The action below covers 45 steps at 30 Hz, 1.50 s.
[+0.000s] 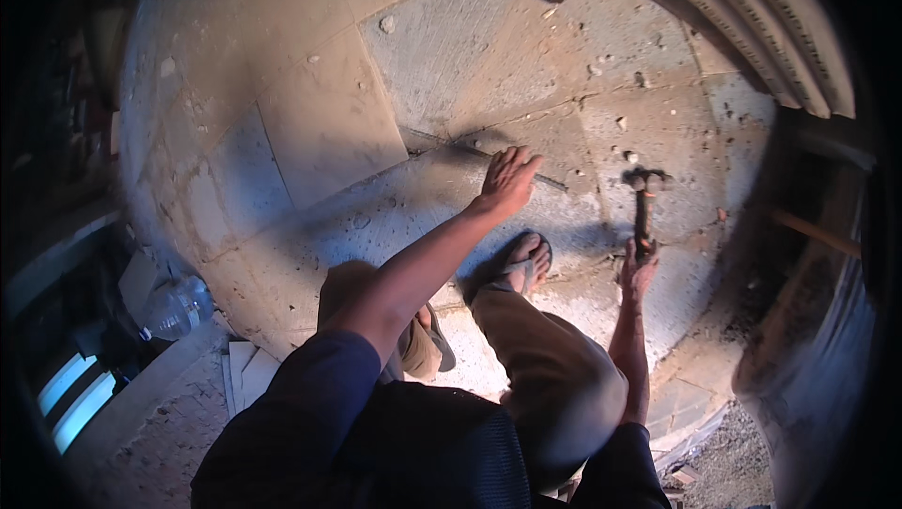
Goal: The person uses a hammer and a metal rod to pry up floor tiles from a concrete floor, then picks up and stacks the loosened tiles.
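My left hand (510,178) is out ahead of me, low over the tiled floor, its fingers closed round a long thin metal rod (458,146). One end of the rod points to the far left and the other shows just past my fingers, to the right. My right hand (640,267) grips the lower handle of a hammer (645,204). The hammer's dark head points away from me, to the right of the rod and apart from it. My sandalled foot (528,263) rests on the floor between the two hands.
Stacked cardboard boxes (742,16) stand at the far right. Small rubble and dust lie over the floor tiles (329,115). A clear plastic bottle (178,310) and cut tile pieces (246,373) are at the left. A wooden handle (816,231) sticks out on the right.
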### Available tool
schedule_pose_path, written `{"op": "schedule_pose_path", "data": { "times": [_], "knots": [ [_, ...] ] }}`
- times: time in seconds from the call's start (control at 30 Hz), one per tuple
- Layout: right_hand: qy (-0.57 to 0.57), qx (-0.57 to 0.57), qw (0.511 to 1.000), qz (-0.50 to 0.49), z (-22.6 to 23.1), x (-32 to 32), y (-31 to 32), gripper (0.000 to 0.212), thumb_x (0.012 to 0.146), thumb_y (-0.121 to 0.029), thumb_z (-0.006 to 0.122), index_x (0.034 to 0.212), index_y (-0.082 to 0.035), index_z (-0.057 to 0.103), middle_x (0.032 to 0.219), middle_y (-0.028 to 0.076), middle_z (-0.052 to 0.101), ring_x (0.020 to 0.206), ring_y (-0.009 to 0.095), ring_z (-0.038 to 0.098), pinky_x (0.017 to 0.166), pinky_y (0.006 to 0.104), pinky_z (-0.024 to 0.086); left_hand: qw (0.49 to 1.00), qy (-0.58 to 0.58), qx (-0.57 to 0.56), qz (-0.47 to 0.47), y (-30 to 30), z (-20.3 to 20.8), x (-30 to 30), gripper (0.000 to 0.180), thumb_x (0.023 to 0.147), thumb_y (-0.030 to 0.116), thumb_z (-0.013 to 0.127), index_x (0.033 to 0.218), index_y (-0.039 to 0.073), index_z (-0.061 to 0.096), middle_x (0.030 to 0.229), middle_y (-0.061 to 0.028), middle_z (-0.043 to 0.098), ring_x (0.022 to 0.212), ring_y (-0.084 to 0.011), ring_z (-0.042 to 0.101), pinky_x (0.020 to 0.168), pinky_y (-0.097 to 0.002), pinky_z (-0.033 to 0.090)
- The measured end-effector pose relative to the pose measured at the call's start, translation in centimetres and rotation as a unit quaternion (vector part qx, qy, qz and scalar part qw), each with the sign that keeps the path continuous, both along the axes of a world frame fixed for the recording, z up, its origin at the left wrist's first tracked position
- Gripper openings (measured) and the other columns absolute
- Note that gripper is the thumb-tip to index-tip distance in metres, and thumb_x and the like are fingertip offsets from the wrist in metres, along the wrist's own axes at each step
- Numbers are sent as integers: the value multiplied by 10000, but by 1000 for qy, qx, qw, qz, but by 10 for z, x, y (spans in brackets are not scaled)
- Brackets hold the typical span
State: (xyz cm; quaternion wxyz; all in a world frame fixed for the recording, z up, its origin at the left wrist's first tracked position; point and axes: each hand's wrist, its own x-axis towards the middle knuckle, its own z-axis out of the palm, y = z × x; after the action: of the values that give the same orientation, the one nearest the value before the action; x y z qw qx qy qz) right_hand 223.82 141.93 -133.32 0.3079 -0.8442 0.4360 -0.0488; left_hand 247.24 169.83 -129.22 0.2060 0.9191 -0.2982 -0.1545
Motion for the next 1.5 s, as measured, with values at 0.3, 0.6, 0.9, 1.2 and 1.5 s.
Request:
{"op": "schedule_pose_path", "data": {
  "times": [0.3,0.6,0.9,1.2,1.5],
  "knots": [
    [52,-189,980,16,-52,23,6,442,897,-420,650,1144,-57,609,1050,209,622,939,405,585,803,481,460,967,59,88,-232,6,-79,33,333,915,211,616,1200,51,552,1197,-157,584,1172,-363,547,960,-497,438],
    [-170,313,923,-147,25,20,59,381,1000,-435,511,858,-86,568,653,9,499,512,130,459,481,308,407,986,129,-2,-105,-4,-42,53,300,961,212,564,1220,63,538,1160,-229,630,1089,-405,601,903,-497,462],
    [-173,517,819,-177,66,69,142,359,1007,-462,485,849,-140,500,642,-34,437,463,76,392,397,248,322,986,110,-60,-107,11,-70,54,318,965,225,564,1226,45,566,1172,-235,623,1095,-403,598,913,-484,472],
    [-262,540,784,-156,43,64,152,374,1005,-479,484,869,-130,494,639,-32,415,452,85,378,375,249,319,987,116,-36,-106,18,-50,46,224,943,199,577,1085,25,573,1035,-215,640,1010,-414,620,837,-508,481],
    [-258,523,793,-176,47,54,160,379,996,-491,494,831,-151,470,595,-40,365,441,83,363,365,248,316,986,124,-63,-96,23,-44,46,241,945,200,582,1104,20,590,1055,-215,650,1004,-401,631,854,-507,484]
  ]
}}
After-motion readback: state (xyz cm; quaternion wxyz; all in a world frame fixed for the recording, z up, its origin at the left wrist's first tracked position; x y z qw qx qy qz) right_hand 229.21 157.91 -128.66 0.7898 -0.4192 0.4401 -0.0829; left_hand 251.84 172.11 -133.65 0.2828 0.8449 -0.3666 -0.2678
